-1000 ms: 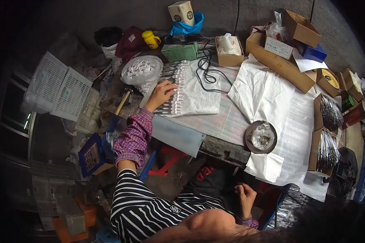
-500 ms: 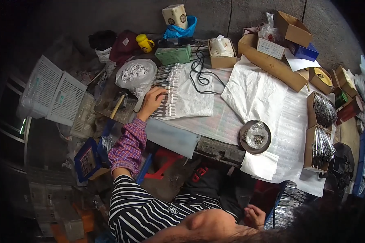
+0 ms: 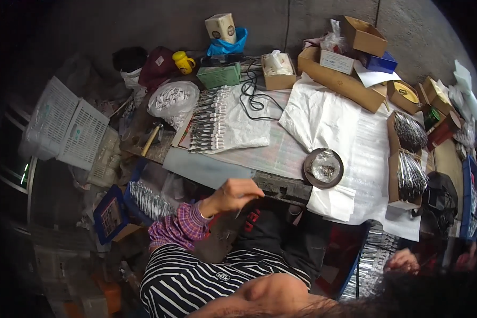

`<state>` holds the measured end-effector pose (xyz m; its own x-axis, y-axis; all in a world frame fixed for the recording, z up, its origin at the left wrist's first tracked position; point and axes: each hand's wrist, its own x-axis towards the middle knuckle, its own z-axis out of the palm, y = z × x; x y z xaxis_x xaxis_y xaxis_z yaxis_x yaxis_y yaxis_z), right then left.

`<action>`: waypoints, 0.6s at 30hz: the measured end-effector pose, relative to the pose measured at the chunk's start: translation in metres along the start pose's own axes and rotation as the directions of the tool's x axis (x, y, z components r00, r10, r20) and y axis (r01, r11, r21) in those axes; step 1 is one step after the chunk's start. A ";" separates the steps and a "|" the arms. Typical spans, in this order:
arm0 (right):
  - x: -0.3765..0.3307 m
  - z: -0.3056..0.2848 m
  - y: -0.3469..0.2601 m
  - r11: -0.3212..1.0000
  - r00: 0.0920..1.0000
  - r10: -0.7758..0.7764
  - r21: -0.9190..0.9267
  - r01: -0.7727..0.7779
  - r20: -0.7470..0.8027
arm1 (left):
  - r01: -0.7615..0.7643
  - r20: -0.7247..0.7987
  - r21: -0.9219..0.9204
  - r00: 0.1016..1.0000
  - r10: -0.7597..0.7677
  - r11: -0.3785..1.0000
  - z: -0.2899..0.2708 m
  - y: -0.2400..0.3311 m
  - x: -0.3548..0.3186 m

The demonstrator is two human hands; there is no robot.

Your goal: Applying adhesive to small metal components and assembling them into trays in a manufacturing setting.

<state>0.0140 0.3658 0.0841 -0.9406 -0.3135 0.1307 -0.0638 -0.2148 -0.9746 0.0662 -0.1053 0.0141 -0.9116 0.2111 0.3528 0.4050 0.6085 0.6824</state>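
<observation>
My left hand (image 3: 233, 195) is over my lap, in front of the table's near edge. Its fingertips are pressed together; whatever may be between them is too small to make out. My right hand (image 3: 404, 261) is low at the right, by a blue crate (image 3: 353, 275) full of shiny metal cutlery (image 3: 377, 249). That hand is dim and smeared, so its fingers cannot be read. On the table's left part, a row of metal cutlery pieces with white bands (image 3: 209, 119) lies side by side. Beside it sits a clear plastic bag of small white pieces (image 3: 173, 99).
A round dark dish (image 3: 308, 168) holding a plastic bag stands by white sheets (image 3: 331, 204). Cardboard boxes of thin metal pieces (image 3: 408, 177) line the right side. A black cable (image 3: 255, 98), a green basket (image 3: 220, 77) and a hammer-like wooden handle (image 3: 151, 140) lie around.
My left hand has left the cutlery row and moved down and right over my lap. My right hand has moved right, to the blue crate. The view has shifted slightly.
</observation>
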 end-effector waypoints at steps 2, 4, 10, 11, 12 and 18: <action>0.031 0.055 -0.033 0.992 0.979 -0.104 0.085 0.090 0.177 | 0.007 0.056 -0.097 0.998 -0.002 0.995 0.019 0.011 -0.004; 0.054 0.099 -0.055 0.921 0.875 -0.221 0.388 0.042 0.431 | 0.081 0.136 -0.139 0.989 -0.062 0.987 0.036 0.019 -0.013; 0.071 0.145 -0.074 0.727 0.637 -0.435 0.666 -0.168 0.637 | 0.343 0.405 -0.128 0.875 -0.266 0.931 0.076 0.022 -0.062; 0.062 0.138 -0.081 0.762 0.678 -0.420 0.641 -0.098 0.603 | 0.364 0.437 -0.123 0.855 -0.279 0.923 0.081 0.022 -0.065; 0.053 0.131 -0.088 0.794 0.717 -0.407 0.608 -0.029 0.566 | 0.356 0.481 -0.047 0.827 -0.291 0.933 0.085 0.020 -0.066; 0.023 0.106 -0.113 0.818 0.726 -0.517 0.510 0.265 0.452 | 0.398 0.382 -0.038 0.853 -0.355 0.917 0.093 0.022 -0.054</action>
<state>0.0352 0.2853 0.2164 -0.4994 -0.5351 0.6814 -0.1319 -0.7303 -0.6703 0.1184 -0.0324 -0.0491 -0.9486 0.2564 -0.1855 0.0110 0.6125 0.7904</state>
